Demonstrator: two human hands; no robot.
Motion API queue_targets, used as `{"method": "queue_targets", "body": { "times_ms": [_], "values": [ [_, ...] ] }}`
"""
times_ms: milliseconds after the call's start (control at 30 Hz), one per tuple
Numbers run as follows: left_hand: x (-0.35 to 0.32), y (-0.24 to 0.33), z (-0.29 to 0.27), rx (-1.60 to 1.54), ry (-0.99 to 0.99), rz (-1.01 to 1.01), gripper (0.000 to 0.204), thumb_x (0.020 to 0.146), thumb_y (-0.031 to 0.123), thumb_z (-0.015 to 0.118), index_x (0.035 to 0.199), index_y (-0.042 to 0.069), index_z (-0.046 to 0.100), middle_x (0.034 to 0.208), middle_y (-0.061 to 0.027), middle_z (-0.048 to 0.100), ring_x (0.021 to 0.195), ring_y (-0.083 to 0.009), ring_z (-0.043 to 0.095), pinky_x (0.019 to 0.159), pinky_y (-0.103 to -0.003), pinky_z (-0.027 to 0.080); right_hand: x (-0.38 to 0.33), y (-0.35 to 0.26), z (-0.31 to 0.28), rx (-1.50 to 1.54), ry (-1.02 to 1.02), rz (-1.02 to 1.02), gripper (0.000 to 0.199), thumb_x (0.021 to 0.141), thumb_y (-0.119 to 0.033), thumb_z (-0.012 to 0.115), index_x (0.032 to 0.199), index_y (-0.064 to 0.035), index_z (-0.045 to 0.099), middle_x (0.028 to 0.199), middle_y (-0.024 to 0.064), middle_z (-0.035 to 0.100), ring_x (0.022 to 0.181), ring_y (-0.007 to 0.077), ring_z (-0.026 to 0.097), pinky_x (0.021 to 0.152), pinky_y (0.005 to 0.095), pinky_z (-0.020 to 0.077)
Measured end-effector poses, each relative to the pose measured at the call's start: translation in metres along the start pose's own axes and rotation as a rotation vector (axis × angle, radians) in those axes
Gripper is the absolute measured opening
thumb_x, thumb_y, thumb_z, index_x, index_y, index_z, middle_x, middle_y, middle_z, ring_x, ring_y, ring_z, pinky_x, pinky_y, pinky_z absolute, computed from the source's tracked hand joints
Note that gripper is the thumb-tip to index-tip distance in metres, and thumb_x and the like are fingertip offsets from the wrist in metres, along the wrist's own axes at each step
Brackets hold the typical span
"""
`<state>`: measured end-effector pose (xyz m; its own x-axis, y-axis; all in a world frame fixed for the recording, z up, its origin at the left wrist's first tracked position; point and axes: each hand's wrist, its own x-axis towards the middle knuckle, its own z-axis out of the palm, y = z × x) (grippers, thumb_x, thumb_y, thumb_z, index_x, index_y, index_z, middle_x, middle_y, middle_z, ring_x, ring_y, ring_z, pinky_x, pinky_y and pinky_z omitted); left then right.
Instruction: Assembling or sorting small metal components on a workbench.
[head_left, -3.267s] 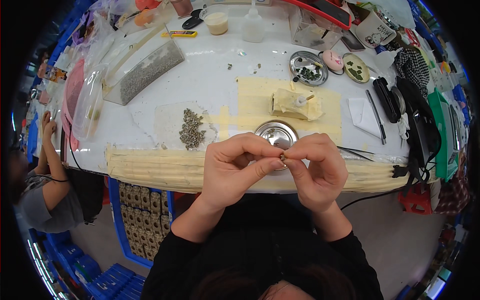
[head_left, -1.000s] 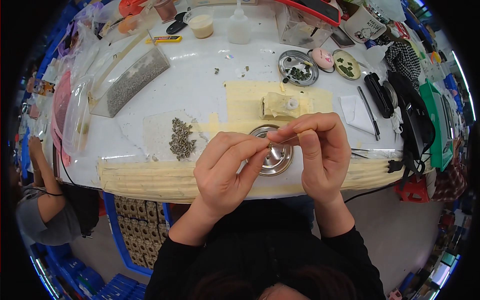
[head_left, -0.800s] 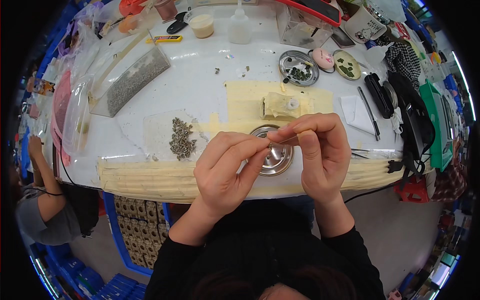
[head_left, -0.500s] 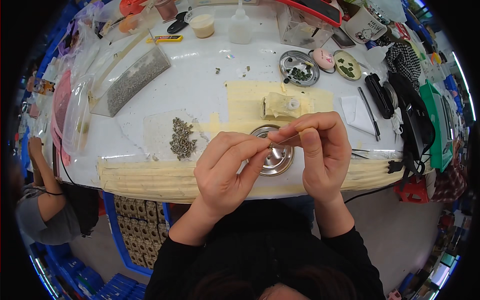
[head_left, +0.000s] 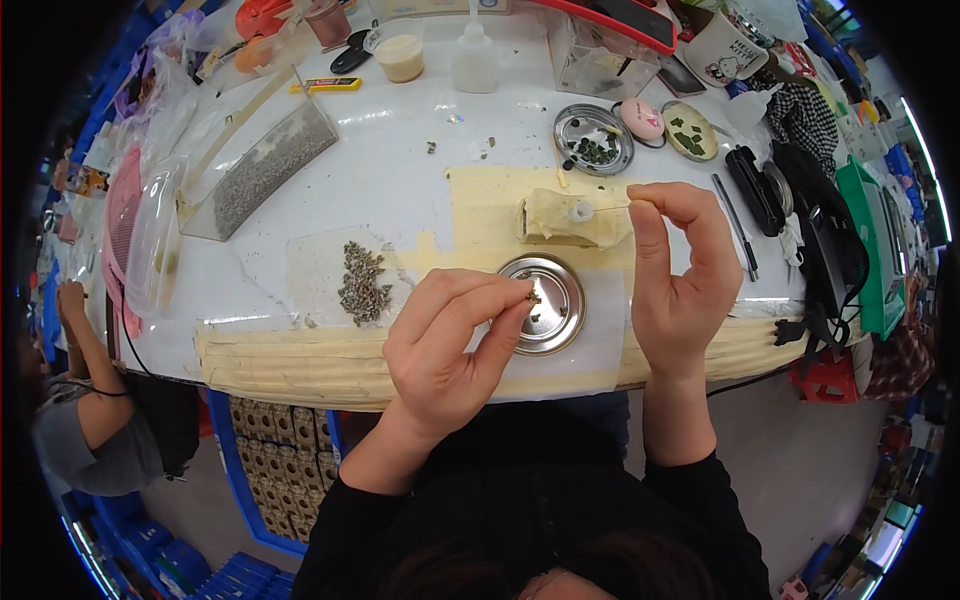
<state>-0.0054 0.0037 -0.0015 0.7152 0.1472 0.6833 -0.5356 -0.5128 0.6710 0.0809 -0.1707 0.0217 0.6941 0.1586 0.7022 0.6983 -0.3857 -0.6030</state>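
My left hand [head_left: 445, 345] is closed in a pinch on a small brownish metal part [head_left: 533, 297], held over the left side of a round shiny metal dish [head_left: 568, 315]. A few similar bits lie in the dish. My right hand [head_left: 685, 280] is raised, thumb and forefinger pressed together on a thin needle-like rod [head_left: 612, 208]. The rod's far end reaches a small white nozzle [head_left: 581, 211] on a block wrapped in cream tape [head_left: 545, 228]; whether it goes inside, I cannot tell. To the left, a heap of small grey metal parts [head_left: 365, 285] lies on a clear sheet.
A clear tray of grey grains [head_left: 270, 165] stands at left. Behind are a white squeeze bottle [head_left: 474, 60], a cup [head_left: 400, 58] and a dish of dark green pieces [head_left: 595, 140]. Tweezers-like black tool [head_left: 735, 225] lies right. Another person's arm [head_left: 85, 350] shows far left.
My right hand has moved up and away from my left, carrying the rod to the white nozzle. My left hand keeps its pinch near the dish.
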Motion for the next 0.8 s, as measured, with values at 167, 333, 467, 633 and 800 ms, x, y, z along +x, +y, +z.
{"method": "queue_targets", "body": {
  "times_ms": [167,333,467,633,800],
  "values": [
    [-0.001,0.000,-0.001,0.016,0.036,0.004,0.023,0.076,-0.007,0.078,0.098,-0.002,0.073,0.089,-0.0108,0.070,0.076,-0.0216,0.065,0.065,-0.029,0.051,0.002,0.006,0.006,-0.271,-0.105,-0.125,0.013,0.087,-0.006,0.072,0.098,-0.0013,0.068,0.089,0.0097,0.066,0.081,0.0268,0.058,0.072,0.0354,0.0473],
    [-0.002,0.000,-0.004,0.016,0.051,0.017,0.027,0.075,-0.005,0.079,0.101,0.002,0.075,0.093,-0.0098,0.069,0.080,-0.0211,0.065,0.068,-0.029,0.051,-0.011,-0.021,-0.001,-0.025,-0.160,0.023,0.014,0.090,-0.007,0.068,0.102,-0.0004,0.071,0.088,0.0099,0.066,0.083,0.0254,0.058,0.074,0.0341,0.0467],
    [-0.003,-0.001,-0.004,0.019,0.055,0.036,0.028,0.075,-0.005,0.079,0.101,0.003,0.076,0.095,-0.0090,0.069,0.082,-0.0212,0.064,0.069,-0.029,0.051,-0.028,-0.036,0.003,0.544,-0.398,0.403,0.015,0.096,-0.009,0.062,0.101,0.0022,0.070,0.089,0.0104,0.066,0.084,0.0229,0.060,0.076,0.0323,0.0472],
    [-0.003,0.000,-0.004,0.063,0.056,0.067,0.028,0.074,-0.005,0.079,0.101,0.003,0.075,0.094,-0.0086,0.068,0.082,-0.0213,0.064,0.068,-0.029,0.051,-0.034,-0.036,0.007,0.733,-0.400,0.558,0.019,0.099,-0.013,0.060,0.103,0.0028,0.069,0.091,0.0078,0.066,0.084,0.0151,0.059,0.075,0.0278,0.0465],
    [-0.003,-0.001,-0.001,0.085,0.080,0.103,0.027,0.074,-0.006,0.079,0.099,0.001,0.074,0.092,-0.0087,0.068,0.079,-0.0217,0.064,0.066,-0.030,0.050,-0.040,-0.035,0.010,0.690,-0.338,0.522,0.015,0.097,-0.011,0.063,0.102,0.0021,0.069,0.090,0.0065,0.065,0.080,0.0124,0.057,0.073,0.0261,0.0456]
  ]
}}
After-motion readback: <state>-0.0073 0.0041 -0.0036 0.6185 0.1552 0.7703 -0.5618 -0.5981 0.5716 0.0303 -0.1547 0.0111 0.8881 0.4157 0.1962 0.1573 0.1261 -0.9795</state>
